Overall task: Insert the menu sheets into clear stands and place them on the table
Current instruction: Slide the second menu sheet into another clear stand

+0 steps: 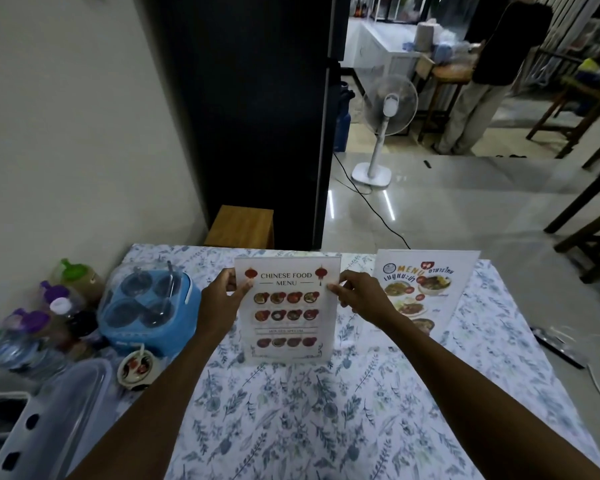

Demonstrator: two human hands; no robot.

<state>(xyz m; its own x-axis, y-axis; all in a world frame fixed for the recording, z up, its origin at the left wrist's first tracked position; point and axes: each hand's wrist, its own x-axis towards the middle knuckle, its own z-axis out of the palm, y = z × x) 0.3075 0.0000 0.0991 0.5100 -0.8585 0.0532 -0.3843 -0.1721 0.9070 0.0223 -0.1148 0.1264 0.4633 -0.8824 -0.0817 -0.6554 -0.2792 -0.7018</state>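
Note:
A clear stand holding the "Chinese Food Menu" sheet [286, 311] stands upright on the floral tablecloth [309, 417] at the table's middle. My left hand [222, 299] grips its upper left edge and my right hand [359, 294] grips its upper right edge. A second clear stand with a Thai menu sheet [420, 292] stands tilted to the right, apart from both hands.
A blue condiment caddy [149, 306], several bottles [32, 327], a small patterned bowl [137, 367] and a grey plastic basket [45, 424] crowd the table's left. Beyond the table are a wooden stool [241, 225], a black fridge, a white fan [385, 116] and a standing person [492, 64].

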